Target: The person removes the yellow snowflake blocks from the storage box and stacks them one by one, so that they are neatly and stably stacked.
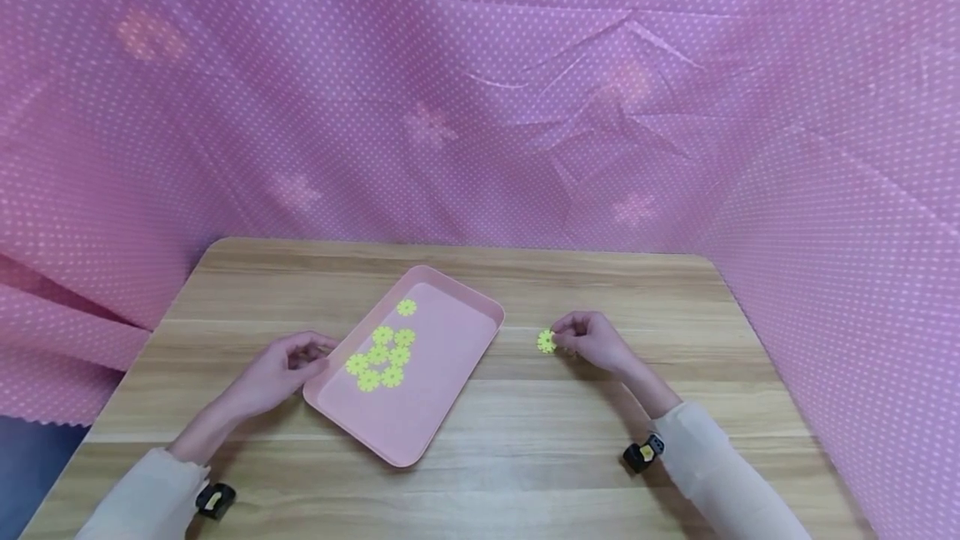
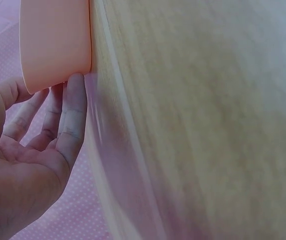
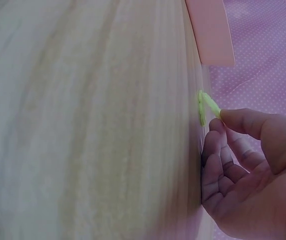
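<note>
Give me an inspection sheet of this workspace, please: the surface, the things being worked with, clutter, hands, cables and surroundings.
Surface: table with wood grain.
Tray: pink, angled on the table, left of centre.
Yellow flowers: several lie in the tray, mostly grouped along its left side.
Flower outside the tray: at the right hand's fingertips.
Clutter: nothing seen.
Left hand: touches the tray's left edge; how firmly is unclear.
Right hand: pinches a yellow flower, right of the tray.
Cables: nothing seen.
Surroundings: pink dotted cloth behind and beside the table.
</note>
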The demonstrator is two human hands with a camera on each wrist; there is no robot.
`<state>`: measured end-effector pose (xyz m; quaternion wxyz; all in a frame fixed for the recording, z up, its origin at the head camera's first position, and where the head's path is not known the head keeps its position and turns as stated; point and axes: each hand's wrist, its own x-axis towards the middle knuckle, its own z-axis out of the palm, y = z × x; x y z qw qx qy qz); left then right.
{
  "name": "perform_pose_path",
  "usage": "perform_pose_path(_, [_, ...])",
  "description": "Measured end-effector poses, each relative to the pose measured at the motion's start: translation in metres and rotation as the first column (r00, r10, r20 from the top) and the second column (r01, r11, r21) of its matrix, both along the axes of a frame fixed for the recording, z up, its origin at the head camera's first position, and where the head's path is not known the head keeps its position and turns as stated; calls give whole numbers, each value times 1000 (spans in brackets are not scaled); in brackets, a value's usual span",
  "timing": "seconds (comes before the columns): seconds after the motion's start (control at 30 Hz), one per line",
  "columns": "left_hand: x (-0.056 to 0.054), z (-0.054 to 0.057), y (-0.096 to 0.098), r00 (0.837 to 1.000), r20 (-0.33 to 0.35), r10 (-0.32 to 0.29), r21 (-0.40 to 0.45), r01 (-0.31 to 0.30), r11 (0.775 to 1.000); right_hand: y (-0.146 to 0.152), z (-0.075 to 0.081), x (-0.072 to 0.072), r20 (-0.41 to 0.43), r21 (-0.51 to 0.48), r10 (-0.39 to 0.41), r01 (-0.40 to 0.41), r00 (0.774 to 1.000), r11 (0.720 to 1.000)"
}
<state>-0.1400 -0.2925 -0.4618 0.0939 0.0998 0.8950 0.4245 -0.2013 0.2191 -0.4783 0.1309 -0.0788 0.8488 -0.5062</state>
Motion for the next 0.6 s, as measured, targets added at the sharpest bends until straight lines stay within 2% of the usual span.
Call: perform_pose_path(0.6, [11, 5, -2, 1000, -2, 3, -22, -3, 1000, -7, 0, 12, -53, 100, -20, 25, 998, 995])
